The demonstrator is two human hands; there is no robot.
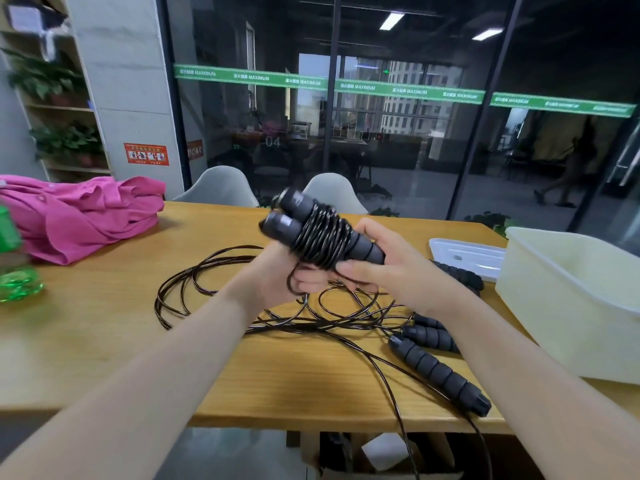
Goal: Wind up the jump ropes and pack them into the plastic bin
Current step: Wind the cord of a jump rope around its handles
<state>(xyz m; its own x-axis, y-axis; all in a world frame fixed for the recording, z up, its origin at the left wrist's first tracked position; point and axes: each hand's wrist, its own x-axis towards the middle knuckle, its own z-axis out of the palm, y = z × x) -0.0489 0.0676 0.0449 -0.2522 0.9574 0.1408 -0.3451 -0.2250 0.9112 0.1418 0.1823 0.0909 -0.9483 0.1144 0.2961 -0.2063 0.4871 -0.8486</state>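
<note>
I hold a wound jump rope [320, 233] above the table: two black foam handles side by side with dark cord wrapped around them. My right hand [388, 261] grips the handles' lower end. My left hand [277, 275] is under the bundle, fingers closed on a loop of its cord. Loose dark cord [214, 271] lies coiled on the wooden table [104, 327]. More black handles [440, 372] lie at the right near the front edge. A pale plastic bin [568, 299] stands at the far right, apart from my hands.
The bin's clear lid [467, 254] lies behind it, with another black handle [460, 275] next to it. A pink garment [83, 216] is heaped at the back left. A green bottle [14, 261] stands at the left edge. Two grey chairs [221, 188] face the far side.
</note>
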